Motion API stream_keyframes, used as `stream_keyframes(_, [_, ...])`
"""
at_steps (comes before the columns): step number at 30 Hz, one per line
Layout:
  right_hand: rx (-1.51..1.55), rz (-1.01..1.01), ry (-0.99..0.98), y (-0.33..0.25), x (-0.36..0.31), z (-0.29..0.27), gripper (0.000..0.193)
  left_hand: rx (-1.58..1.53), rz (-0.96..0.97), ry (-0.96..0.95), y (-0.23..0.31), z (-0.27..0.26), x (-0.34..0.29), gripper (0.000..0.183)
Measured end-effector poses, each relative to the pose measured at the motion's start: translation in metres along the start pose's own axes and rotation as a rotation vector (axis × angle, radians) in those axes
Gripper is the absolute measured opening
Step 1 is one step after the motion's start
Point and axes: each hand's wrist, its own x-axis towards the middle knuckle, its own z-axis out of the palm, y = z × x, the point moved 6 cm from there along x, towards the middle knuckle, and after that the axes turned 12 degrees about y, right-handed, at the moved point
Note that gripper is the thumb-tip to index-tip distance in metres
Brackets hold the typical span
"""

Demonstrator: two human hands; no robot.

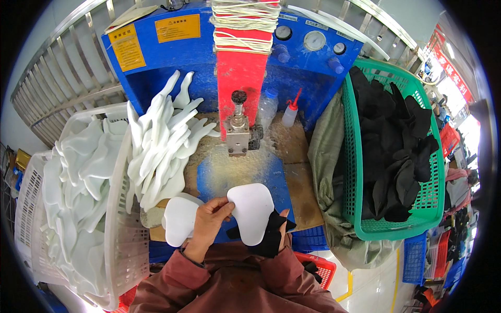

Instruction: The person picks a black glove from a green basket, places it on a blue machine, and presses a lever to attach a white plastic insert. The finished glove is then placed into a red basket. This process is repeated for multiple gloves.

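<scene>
White pad [251,214] was held up over surface [302,193], long axis running away from body, broad end far; upper left edge was pinched by left hand [211,219], nearer one. Black fabric [266,244], partly overlapped by pad, was gripped by half-hidden right hand [284,229]. Press head [238,140] was seen beyond.

– What shows along the upper right edge?
– A red banner [452,69], with a blue basket [414,259] at lower right.
– And upper left?
– A metal railing [77,99]. A red-tipped squeeze bottle [288,118] stands just right of upper centre.
</scene>
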Motion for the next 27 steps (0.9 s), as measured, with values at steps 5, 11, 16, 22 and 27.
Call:
stream_keyframes(5, [-0.005,0.047,-0.05,-0.002,-0.002,0.003,0.085,-0.016,-0.038,-0.001,-0.002,-0.003,0.0,0.017])
stream_keyframes(11, [-0.014,0.076,0.049,0.01,0.006,-0.014,0.088,-0.006,0.045,0.002,-0.01,-0.003,0.005,0.013])
stream_keyframes(16, [-0.079,0.01,0.095,0.012,0.013,-0.027,0.082,0.193,0.245,0.081,0.006,-0.001,0.003,0.021])
stream_keyframes(22, [-0.462,-0.002,0.143,0.013,-0.003,-0.013,0.071,0.501,0.928,0.216,0.08,0.02,-0.048,0.045])
stream_keyframes(27, [-0.189,-0.058,0.067,0.012,-0.019,0.027,0.076,0.709,1.144,0.217,0.079,0.074,-0.047,0.057])
